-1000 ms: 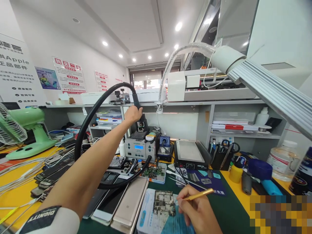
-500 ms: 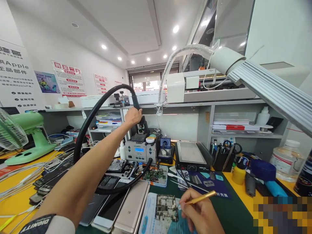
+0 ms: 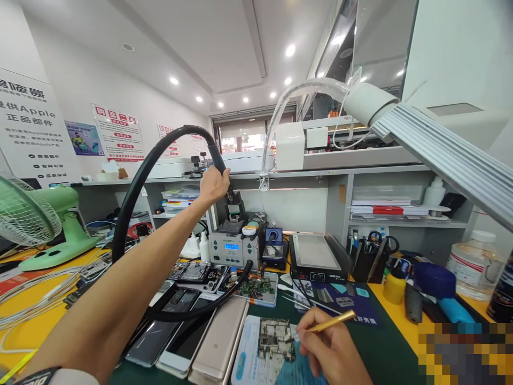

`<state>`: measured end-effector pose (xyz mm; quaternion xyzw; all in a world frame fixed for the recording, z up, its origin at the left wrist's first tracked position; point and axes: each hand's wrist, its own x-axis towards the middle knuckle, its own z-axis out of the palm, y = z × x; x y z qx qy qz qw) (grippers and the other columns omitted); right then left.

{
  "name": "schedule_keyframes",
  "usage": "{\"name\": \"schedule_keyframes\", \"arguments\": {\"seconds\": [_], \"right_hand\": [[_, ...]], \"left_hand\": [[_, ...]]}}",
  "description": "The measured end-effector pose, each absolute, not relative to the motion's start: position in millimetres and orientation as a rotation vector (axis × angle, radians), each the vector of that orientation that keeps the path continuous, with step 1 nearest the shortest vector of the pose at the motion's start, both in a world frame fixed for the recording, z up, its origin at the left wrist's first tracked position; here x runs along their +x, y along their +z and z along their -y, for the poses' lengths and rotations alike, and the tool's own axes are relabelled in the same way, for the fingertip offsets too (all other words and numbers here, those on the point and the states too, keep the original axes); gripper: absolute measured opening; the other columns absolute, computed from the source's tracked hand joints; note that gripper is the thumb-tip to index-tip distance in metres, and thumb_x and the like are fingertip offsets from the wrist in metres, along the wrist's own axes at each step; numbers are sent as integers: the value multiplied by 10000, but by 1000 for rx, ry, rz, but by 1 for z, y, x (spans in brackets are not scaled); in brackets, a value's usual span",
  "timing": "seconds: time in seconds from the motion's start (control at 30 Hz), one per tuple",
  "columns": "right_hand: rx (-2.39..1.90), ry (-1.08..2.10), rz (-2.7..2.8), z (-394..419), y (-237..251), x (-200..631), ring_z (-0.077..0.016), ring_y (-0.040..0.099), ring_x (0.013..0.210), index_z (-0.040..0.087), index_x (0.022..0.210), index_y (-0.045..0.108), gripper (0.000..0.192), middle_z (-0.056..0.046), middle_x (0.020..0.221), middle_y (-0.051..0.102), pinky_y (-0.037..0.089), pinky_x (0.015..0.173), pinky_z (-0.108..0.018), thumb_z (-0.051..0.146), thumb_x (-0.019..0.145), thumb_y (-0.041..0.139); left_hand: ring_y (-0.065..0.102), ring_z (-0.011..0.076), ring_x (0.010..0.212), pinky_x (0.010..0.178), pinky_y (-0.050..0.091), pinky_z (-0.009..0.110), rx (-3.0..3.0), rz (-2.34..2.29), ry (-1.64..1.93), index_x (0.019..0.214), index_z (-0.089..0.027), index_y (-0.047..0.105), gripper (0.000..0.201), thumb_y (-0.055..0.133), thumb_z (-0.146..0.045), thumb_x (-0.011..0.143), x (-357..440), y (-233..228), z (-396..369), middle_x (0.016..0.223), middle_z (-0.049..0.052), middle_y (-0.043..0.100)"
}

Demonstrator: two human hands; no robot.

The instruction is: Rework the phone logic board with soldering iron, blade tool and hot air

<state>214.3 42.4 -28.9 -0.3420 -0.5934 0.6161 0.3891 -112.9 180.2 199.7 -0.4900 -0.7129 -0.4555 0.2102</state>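
Observation:
Stretched far forward, my left hand (image 3: 215,183) is closed around the black handle of a hot air gun (image 3: 217,156). Its lower end is at the holder (image 3: 235,207) on top of a grey hot air station (image 3: 228,247); whether it touches the holder I cannot tell. A thick black hose (image 3: 130,198) loops from the handle past my forearm. My right hand (image 3: 326,342) pinches a slim gold-coloured tool (image 3: 332,321) like a pen. Its tip is hidden by the fingers, beside a phone logic board (image 3: 276,339) lying on a blue-and-white pad (image 3: 246,350).
Several phones (image 3: 220,339) lie left of the pad. Behind stand a tray of small circuit boards (image 3: 256,287), a soldering iron stand (image 3: 274,247) and a flat heating plate (image 3: 316,251). A lamp arm (image 3: 436,144) hangs over the right side; a green fan (image 3: 52,224) is at left.
My left hand has risen slightly and shifted left relative to the station, and the hot air gun handle leans more. The right hand stays by the board. The view has shifted a little.

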Motion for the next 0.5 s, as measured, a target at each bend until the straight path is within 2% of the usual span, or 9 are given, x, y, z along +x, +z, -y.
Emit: {"name": "schedule_keyframes", "arguments": {"seconds": [0.3,0.5], "right_hand": [[-878,1516,1530,-40,-26,214,-74,435,404,192,703,580,272,50,569,569,309,473,-243,416,809,693],[-869,1432,1551,-38,-18,218,-83,454,416,189,729,585,240,43,591,575,279,454,-238,396,818,666]], "left_hand": [[675,240,1043,901,576,456,-1401,1803,-1528,1260,-160,624,347,623,-391,1000,-107,217,-145,1227,100,664],[663,218,959,876,551,431,-1524,1641,-1650,1184,-155,627,322,576,-425,1015,-96,203,-103,1097,75,676]]}}
